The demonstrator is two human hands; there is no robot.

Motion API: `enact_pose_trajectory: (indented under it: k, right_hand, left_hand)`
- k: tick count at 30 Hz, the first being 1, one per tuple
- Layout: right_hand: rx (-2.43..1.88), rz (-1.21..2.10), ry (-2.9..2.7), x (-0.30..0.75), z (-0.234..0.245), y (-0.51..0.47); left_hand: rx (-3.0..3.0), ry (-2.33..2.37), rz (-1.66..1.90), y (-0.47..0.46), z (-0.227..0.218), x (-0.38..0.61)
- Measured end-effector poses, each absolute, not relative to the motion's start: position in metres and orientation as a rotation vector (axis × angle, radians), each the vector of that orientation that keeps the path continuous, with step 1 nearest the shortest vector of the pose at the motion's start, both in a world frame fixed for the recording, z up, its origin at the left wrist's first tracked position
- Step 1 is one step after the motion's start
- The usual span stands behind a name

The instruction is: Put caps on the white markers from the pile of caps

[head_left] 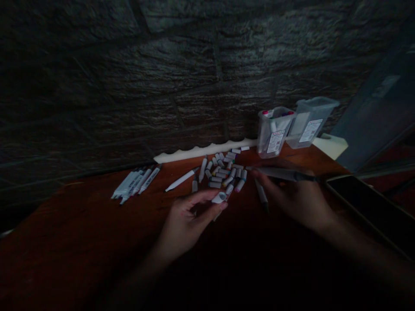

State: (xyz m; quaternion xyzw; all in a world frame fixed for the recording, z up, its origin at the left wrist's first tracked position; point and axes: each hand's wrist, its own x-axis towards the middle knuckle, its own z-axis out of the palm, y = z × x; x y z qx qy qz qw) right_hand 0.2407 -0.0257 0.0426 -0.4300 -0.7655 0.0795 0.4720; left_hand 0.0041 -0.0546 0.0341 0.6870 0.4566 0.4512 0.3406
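Observation:
My left hand pinches a white marker cap between thumb and fingers, its hollow end facing me. To the right, my right hand grips a marker that lies nearly level and is blurred. Beyond my left hand is a loose heap of marker caps, grey-white with coloured bands. One white marker lies on the wooden table left of the heap, and another marker with a dark tip rests beside my right hand. A row of white markers lies further left.
Two clear plastic containers stand at the back right: one container holds markers, the other container shows a label. A phone-like dark slab lies at the right. A wavy white strip runs along the stone wall.

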Motion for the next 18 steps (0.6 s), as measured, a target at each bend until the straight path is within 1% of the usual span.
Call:
enact_pose_trajectory:
  k: [9, 15, 18]
  right_hand:
    - [-0.924, 0.382, -1.856, 0.226, 0.052, -0.048]
    - [-0.815, 0.647, -1.928, 0.217, 0.051, -0.058]
    - [-0.785, 0.676, -1.961, 0.211, 0.048, -0.060]
  left_hand:
    - [1.717, 1.170, 1.163, -0.052, 0.032, 0.002]
    - [1.888, 1.187, 1.148, -0.052, 0.029, 0.002]
    - [1.973, 1.191, 1.174, -0.052, 0.027, 0.002]
